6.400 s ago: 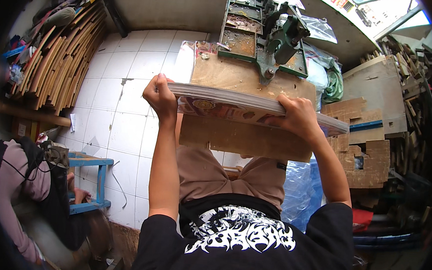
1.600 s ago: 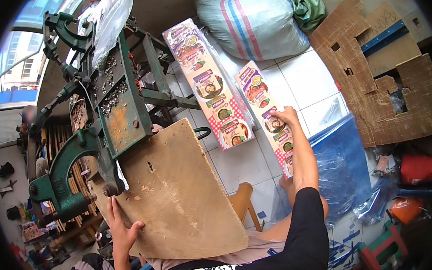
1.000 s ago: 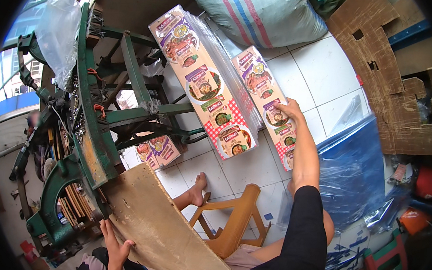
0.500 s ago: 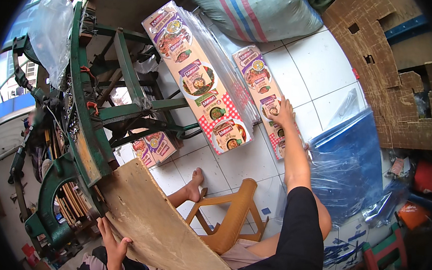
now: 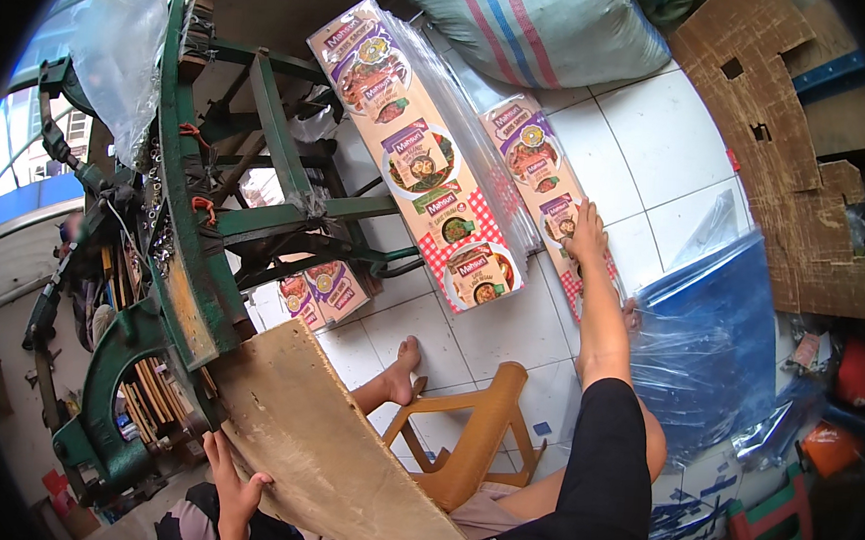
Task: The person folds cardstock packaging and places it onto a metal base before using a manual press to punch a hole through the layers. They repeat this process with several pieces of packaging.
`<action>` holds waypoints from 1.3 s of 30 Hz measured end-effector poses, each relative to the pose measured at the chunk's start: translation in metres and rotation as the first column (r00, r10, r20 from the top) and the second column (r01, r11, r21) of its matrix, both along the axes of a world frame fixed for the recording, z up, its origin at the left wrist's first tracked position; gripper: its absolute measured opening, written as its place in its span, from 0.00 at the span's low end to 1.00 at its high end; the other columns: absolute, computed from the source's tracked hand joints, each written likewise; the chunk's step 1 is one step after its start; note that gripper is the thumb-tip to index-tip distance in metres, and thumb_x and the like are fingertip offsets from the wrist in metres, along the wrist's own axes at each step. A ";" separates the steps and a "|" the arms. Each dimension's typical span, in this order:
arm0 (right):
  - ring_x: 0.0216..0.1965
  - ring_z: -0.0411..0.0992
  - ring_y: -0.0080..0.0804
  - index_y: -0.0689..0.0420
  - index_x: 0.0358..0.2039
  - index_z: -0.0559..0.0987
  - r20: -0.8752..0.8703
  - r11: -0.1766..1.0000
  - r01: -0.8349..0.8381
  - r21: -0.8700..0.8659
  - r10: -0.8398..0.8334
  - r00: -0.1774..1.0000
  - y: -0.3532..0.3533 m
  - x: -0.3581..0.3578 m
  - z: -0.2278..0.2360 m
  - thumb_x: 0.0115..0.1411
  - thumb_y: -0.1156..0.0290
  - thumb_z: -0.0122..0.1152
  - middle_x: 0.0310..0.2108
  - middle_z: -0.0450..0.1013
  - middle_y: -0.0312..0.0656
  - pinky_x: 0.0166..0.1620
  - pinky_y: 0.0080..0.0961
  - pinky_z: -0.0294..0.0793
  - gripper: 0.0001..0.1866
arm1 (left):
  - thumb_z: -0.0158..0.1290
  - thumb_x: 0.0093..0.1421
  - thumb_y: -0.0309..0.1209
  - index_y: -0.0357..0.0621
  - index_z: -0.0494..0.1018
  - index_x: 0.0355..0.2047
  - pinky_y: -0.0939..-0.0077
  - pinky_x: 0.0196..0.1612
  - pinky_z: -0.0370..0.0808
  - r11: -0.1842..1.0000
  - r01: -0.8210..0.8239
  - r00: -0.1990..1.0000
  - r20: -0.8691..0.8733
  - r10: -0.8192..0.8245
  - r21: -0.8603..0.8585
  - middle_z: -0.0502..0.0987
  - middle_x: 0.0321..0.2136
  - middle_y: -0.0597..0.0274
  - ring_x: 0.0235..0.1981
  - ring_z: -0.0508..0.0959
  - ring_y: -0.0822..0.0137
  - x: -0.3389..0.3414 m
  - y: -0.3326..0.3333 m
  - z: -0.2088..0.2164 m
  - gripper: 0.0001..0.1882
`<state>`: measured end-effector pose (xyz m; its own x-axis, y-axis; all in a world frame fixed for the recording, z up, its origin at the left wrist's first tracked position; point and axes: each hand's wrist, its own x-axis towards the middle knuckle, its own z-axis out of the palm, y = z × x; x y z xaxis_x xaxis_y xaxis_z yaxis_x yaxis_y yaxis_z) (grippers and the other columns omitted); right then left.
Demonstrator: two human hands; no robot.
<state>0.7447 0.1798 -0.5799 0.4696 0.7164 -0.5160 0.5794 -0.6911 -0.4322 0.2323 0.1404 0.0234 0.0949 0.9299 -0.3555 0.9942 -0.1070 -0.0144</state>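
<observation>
Lowered since earlier, right hand (image 5: pixel 587 237) lies loosely spread, part-hiding printed stack (image 5: pixel 529 158); left hand (image 5: pixel 236 489) spread.

I see, from far off, the bare right hand (image 5: pixel 585 236) has come down from the air onto the smaller pile of long, colourful printed sheets (image 5: pixel 532 162), and the bare left hand (image 5: pixel 235 482) onto the flat brown wooden board (image 5: pixel 330 443).

Panel stacks (image 5: pixel 535 164) on floor (image 5: pixel 630 148) beyond stool (image 5: pixel 480 429)
</observation>
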 end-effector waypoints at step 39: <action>0.42 0.77 0.42 0.58 0.41 0.82 -0.087 0.502 0.472 0.725 -0.612 0.786 -0.244 -0.047 0.338 0.52 0.66 0.65 0.41 0.78 0.48 0.49 0.34 0.74 0.16 | 0.54 0.55 0.61 0.33 0.51 0.66 0.56 0.66 0.56 0.936 0.206 0.958 0.137 -0.253 0.286 0.54 0.65 0.35 0.67 0.54 0.46 -0.013 -0.017 -0.005 0.52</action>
